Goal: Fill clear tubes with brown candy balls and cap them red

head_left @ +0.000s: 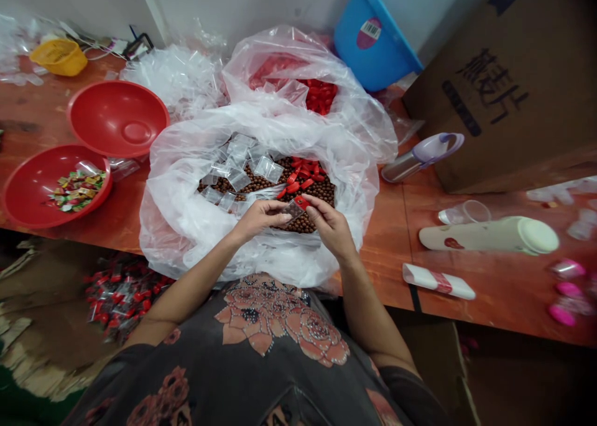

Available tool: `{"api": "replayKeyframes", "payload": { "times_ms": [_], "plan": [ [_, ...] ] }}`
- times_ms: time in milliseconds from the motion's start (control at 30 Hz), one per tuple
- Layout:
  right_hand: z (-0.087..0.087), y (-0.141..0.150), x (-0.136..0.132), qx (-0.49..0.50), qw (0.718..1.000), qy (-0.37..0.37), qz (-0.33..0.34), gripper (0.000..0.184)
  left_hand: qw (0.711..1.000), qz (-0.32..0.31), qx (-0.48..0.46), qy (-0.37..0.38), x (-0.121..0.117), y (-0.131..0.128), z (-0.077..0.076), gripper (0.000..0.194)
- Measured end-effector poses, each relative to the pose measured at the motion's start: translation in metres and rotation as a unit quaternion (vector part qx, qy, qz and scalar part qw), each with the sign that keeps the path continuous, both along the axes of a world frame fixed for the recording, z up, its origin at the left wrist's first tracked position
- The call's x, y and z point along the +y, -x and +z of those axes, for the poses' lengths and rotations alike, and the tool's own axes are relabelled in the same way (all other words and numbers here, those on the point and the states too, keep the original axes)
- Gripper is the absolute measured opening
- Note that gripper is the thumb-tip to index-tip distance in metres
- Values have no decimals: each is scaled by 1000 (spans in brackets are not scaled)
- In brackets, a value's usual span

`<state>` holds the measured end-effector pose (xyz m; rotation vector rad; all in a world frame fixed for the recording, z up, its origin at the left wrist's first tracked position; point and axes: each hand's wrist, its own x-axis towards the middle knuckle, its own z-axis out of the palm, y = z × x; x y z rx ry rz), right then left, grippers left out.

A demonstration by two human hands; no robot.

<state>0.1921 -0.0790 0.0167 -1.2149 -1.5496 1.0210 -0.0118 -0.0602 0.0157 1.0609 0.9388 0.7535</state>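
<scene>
Fingers of the left hand (pixel 259 219) pinch a clear bag (pixel 293 210) by its edge, while those of the right hand (pixel 332 226) close on a red sweet (pixel 301 202) at the bag's mouth. Whether the sweet is already inside, I cannot tell. Both hands work just above a plastic sack (pixel 175 227), which holds a deep mound of brown balls (pixel 321 193) and a patch of red sweets (pixel 298 178). Neither pile looks much reduced. Unfilled bags (pixel 237 155) lie scattered over the balls, and more loose bags (pixel 177 81) are heaped behind on the table (pixel 387 277). A second sack (pixel 280 53) holds more red sweets. A red bowl (pixel 56 189) has some wrapped mixed sweets (pixel 77 191) left in it, beside another red bowl (pixel 116 118). Filled packets (pixel 124 295) already form a heap on cardboard (pixel 41 295) below the table.
</scene>
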Motion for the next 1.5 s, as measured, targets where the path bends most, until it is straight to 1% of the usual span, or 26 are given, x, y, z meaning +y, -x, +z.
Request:
{"api": "replayKeyframes", "payload": {
  "times_ms": [133,200,333,400,467,533,600,667,733,800,867,933,1033,1100,1167,1233,1300,1367,1433,1467,1500],
  "plan": [
    [-2,0,1,58,996,62,-15,29,1000,-3,15,-14,-1,0,-3,42],
    [-3,0,2,71,994,77,-9,27,1000,-6,19,-18,-1,1,-4,42],
    [-4,-3,2,37,996,81,19,29,999,-5,35,-36,-2,1,-5,42],
    [-3,-4,2,-10,998,48,27,31,997,1,50,-53,-3,1,-5,41],
    [-2,-4,0,-81,996,-13,37,32,996,5,58,-65,-4,1,-5,40],
    [-3,-2,-2,-162,983,-76,49,34,996,10,55,-71,-6,0,-6,39],
    [-6,-1,-4,-231,964,-122,54,46,996,13,49,-76,-7,-2,-7,38],
    [-9,1,-6,-280,946,-157,51,56,996,13,42,-72,-8,-3,-7,38],
    [-12,3,-7,-310,931,-182,55,59,998,18,27,-49,-9,-6,-7,41],
    [-14,6,-8,-324,922,-199,73,60,1000,28,0,-1,-9,-9,-7,49],
    [-13,11,-10,-329,916,-209,94,60,998,25,-22,54,-10,-13,-6,60],
    [-13,17,-11,-337,912,-212,102,58,996,22,-25,86,-11,-18,-6,65],
    [-11,25,-11,-355,905,-216,85,53,994,60,-25,88,-13,-24,-6,56],
    [-11,28,-11,-365,901,-220,79,49,990,88,-47,97,-14,-27,-6,48],
    [-10,29,-9,-375,897,-221,83,47,986,97,-75,112,-16,-29,-6,46],
    [-8,28,-8,-382,894,-213,95,48,983,92,-97,123,-17,-30,-4,46],
    [-6,25,-7,-373,903,-187,107,50,982,88,-113,127,-18,-29,-2,48],
    [-4,22,-5,-318,930,-135,126,54,979,101,-126,121,-18,-28,1,48],
    [-5,20,-3,-198,970,-51,132,55,977,115,-132,117,-18,-25,5,50],
    [-6,19,-2,-121,985,0,122,50,977,115,-131,119,-18,-24,7,53],
    [-8,19,-1,-42,993,49,100,43,978,108,-126,123,-18,-23,9,56]
  ]
}}
